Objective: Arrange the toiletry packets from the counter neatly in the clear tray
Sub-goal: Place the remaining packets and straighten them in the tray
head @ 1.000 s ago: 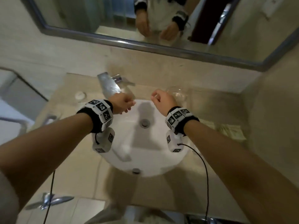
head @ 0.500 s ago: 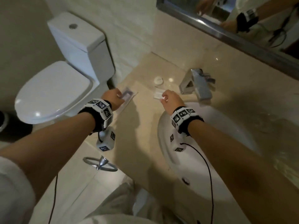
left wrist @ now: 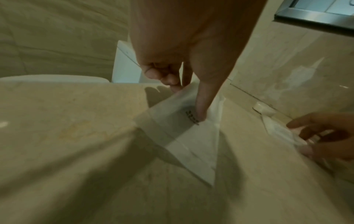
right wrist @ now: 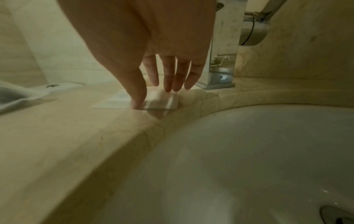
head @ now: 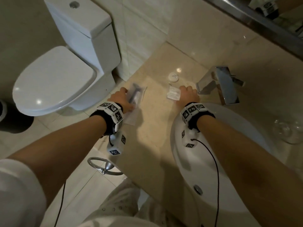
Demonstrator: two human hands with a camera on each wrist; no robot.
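We see the task near its start: both packets lie on the counter (head: pixel 152 128) and no clear tray is in view, so nothing has yet been arranged. Our left hand (head: pixel 122 99) pinches the long clear packet (head: pixel 135 97), which holds a dark-handled item, at the counter's left edge beside the toilet (head: pixel 65 63); in the left wrist view the thumb presses on top of it while the other fingers curl at its far edge, and its near corner appears lifted off the stone. Our right hand (head: pixel 187 95) is spread with fingers nearly straight over the small white packet (head: pixel 173 94), just left of the faucet (head: pixel 219 86); in the right wrist view the thumb touches the packet's near edge, but no grasp is closed. A small round white item (head: pixel 173 77) sits farther back by the wall. We judge that lifting both packets, finding the tray and laying them in it all remain to be done.
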